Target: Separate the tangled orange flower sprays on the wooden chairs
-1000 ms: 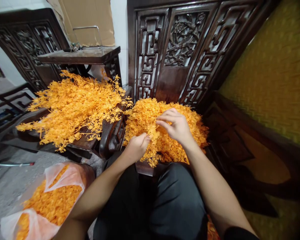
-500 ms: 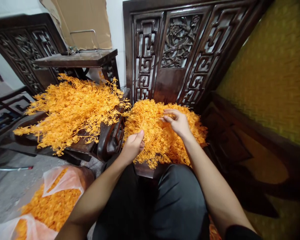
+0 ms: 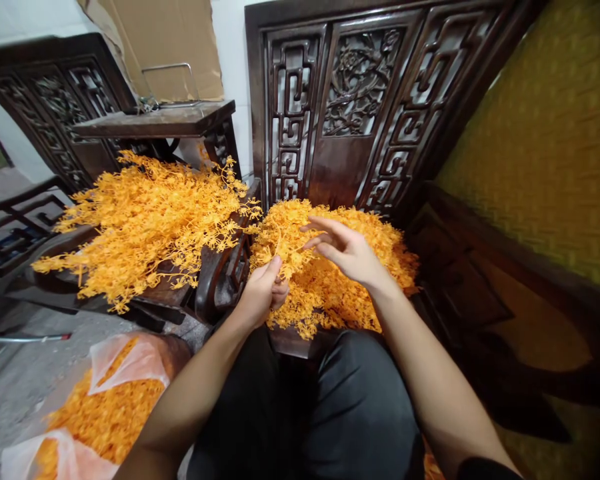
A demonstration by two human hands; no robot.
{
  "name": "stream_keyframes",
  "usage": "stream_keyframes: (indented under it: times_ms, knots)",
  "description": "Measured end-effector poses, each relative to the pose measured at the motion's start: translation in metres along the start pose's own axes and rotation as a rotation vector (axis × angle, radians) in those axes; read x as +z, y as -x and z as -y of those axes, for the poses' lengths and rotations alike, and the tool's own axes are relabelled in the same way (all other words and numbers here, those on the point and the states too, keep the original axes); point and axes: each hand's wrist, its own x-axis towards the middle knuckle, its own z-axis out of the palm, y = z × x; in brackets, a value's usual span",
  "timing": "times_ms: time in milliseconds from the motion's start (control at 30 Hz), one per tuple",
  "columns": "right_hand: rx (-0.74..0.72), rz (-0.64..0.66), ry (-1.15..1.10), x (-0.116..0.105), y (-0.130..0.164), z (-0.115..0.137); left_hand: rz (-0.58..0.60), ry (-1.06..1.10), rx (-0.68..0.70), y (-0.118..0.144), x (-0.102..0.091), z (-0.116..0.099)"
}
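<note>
Head view: the left hand (image 3: 264, 288) pinches the stem of a thin orange plastic branching sprig (image 3: 280, 248) over the heap of loose orange plastic sprigs (image 3: 360, 293) on the dark carved wooden chair (image 3: 345, 133); the right hand (image 3: 347, 252) hovers spread, holding nothing. The sprig looks light, springy and snag-prone; best gripped at the stem. The carved chair arm (image 3: 220, 280) crowds the left; above is free.

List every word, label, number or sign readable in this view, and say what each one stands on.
None: no readable text shows anywhere.
The cardboard sheet against the wall shows no print.
The plastic bag of orange pieces is unmarked.
The carved wooden chair back bears only fretwork and a flower relief, no characters.
The left hand grips an orange sprig; the right hand is open beside it; neither covers a label.
</note>
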Motion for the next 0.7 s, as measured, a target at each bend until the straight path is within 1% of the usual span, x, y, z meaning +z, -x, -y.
stream_keyframes:
  times_ms: [33, 67, 133, 167, 200, 233, 267, 333, 400, 467, 567, 600, 633, 667, 700]
  knots:
    - [0.046, -0.024, -0.048, 0.001, -0.001, 0.003, 0.005, -0.001, 0.011, 0.001, -0.002, 0.002]
    - [0.075, -0.091, -0.074, -0.001, -0.003, 0.003, -0.001, -0.009, 0.028, 0.003, -0.004, 0.004]
    - [0.078, -0.332, -0.110, -0.011, -0.007, -0.004, -0.038, -0.082, 0.080, 0.007, -0.008, 0.010]
    - [0.065, -0.453, -0.129, -0.018, -0.008, -0.009, -0.059, -0.155, 0.119, 0.009, -0.011, 0.012]
    - [0.055, -0.543, -0.145, -0.025, -0.007, -0.012, -0.073, -0.250, 0.168, 0.011, -0.013, 0.014]
    - [0.054, -0.583, -0.154, -0.030, -0.005, -0.014, -0.072, -0.359, 0.225, 0.012, -0.015, 0.015]
    - [0.062, -0.545, -0.151, -0.032, -0.001, -0.014, -0.055, -0.468, 0.288, 0.012, -0.016, 0.016]
    - [0.078, -0.365, -0.129, -0.030, 0.011, -0.007, -0.016, -0.639, 0.412, 0.012, -0.017, 0.016]
    - [0.095, -0.199, -0.124, -0.021, 0.022, 0.008, -0.013, -0.730, 0.483, 0.010, -0.016, 0.014]
    - [0.127, -0.098, -0.089, -0.009, 0.029, 0.023, -0.039, -0.758, 0.489, 0.008, -0.016, 0.013]
    - [0.169, 0.049, 0.076, 0.005, 0.031, 0.036, -0.063, -0.766, 0.465, 0.008, -0.015, 0.012]
    - [0.177, 0.060, 0.120, 0.007, 0.029, 0.036, -0.072, -0.773, 0.467, 0.008, -0.014, 0.012]
    - [0.184, 0.025, 0.136, 0.008, 0.027, 0.033, -0.088, -0.782, 0.475, 0.009, -0.015, 0.012]
    - [0.190, -0.055, 0.119, 0.008, 0.024, 0.028, -0.111, -0.789, 0.485, 0.009, -0.015, 0.013]
    - [0.194, -0.169, 0.073, 0.005, 0.021, 0.021, -0.139, -0.789, 0.497, 0.009, -0.016, 0.013]
